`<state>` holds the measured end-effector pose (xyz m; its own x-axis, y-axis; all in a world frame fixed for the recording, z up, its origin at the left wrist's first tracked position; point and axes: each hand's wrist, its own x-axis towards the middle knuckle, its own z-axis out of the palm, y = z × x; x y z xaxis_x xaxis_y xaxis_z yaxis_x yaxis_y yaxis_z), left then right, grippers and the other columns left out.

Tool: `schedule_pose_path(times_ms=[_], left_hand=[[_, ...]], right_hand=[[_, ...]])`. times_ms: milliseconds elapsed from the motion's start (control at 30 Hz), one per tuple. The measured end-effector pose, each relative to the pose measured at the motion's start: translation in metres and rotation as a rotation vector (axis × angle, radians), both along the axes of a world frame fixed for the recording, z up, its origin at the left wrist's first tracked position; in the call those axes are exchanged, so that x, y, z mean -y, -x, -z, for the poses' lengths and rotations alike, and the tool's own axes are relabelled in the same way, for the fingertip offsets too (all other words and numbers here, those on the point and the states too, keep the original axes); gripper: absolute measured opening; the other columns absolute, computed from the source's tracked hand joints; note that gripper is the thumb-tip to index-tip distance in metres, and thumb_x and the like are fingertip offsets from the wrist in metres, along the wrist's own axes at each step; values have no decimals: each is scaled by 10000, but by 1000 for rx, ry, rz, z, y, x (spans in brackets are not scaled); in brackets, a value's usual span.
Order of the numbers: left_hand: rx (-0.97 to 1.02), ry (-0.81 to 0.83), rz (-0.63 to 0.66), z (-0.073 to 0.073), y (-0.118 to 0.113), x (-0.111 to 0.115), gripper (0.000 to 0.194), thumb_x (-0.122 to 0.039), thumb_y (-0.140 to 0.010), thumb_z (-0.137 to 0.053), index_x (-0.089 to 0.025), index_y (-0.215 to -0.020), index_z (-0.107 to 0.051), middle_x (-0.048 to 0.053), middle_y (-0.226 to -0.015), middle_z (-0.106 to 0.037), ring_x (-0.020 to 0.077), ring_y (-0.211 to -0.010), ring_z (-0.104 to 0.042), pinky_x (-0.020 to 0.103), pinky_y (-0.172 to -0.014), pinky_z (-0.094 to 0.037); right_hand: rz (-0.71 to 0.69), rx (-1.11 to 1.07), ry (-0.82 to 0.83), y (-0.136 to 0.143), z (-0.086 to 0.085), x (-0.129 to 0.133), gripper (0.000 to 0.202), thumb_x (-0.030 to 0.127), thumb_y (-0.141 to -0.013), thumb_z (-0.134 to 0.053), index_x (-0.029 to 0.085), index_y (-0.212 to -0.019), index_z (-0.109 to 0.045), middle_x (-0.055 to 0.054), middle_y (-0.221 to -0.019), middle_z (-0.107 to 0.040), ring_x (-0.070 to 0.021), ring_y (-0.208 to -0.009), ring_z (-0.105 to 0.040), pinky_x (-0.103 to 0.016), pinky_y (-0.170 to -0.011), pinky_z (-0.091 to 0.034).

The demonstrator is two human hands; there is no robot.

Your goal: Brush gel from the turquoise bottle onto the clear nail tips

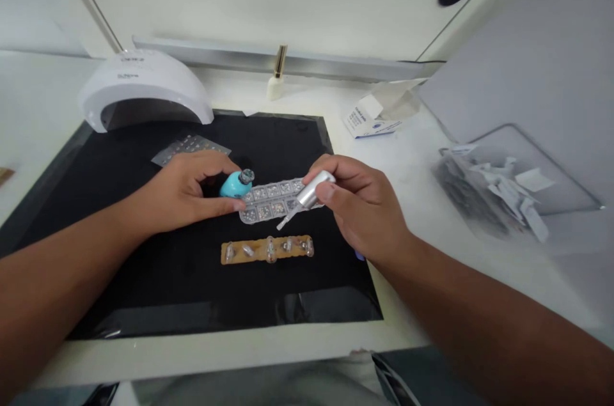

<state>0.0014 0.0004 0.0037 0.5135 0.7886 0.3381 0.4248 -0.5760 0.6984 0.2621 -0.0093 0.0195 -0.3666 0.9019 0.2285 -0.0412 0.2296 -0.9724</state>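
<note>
Brush-loading step, we judge: left hand point(185, 192) grips turquoise polish bottle point(235, 183), right hand point(362, 204) pinches silver brush cap point(311, 192) over rhinestone tray point(273, 200); next needs steady tip placement.

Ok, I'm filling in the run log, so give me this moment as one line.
left hand: holds teal bottle | right hand: holds silver brush cap over clear gem tray | nail strip on black mat

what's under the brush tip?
The brush, held by the right hand, hangs over a clear gem tray on the black mat. The tray's right end is hidden by the hand.
</note>
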Motion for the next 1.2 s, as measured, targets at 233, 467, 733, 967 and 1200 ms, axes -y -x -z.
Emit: schedule_pose_path(times_ms=[233, 467, 733, 967, 1200], left_hand=[[-11, 38, -29, -2, 2, 1, 190, -330, -800, -760, -185, -895, -683, -13, -803, -668, 139, -717, -596, 231, -669, -450], [-42, 20, -26, -3, 3, 2, 194, -319, -814, -768, -181, -919, -682, -25, -814, -661, 107, -725, -586, 194, -676, -446], [-55, -35, -22, 0, 3, 0, 234, -390, -830, -751, -183, -911, -679, -26, -814, -663, 102, -714, -594, 192, -658, -451], [-55, -59, -42, 2, 5, -1, 289, -471, -821, -742, -203, -911, -688, -20, -812, -672, 119, -712, -605, 212, -643, -460], [-61, -31, -44, 1, 4, 1, 286, -457, -832, -738, -187, -914, -689, -11, -798, -674, 121, -691, -588, 221, -627, -451]], right_hand=[[-180, 116, -38, -3, 5, -4, 97, 243, -835, -680, 147, -831, -687, 6, -768, -572, -100, -697, -522, -260, -644, -408], [-216, 147, -3, -1, 3, -4, 109, 236, -828, -673, 127, -825, -684, 3, -755, -587, -93, -673, -535, -251, -625, -421], [-266, 161, 29, 1, 2, -5, 128, 235, -827, -662, 107, -826, -668, 0, -755, -583, -86, -645, -539, -247, -605, -426], [-247, 140, 23, 3, 4, -5, 101, 202, -835, -646, 104, -840, -671, 14, -727, -580, -67, -628, -513, -226, -593, -409], [-237, 184, 41, 4, 4, -4, 149, 267, -858, -648, 119, -841, -665, 6, -730, -602, -75, -626, -528, -228, -584, -412]])
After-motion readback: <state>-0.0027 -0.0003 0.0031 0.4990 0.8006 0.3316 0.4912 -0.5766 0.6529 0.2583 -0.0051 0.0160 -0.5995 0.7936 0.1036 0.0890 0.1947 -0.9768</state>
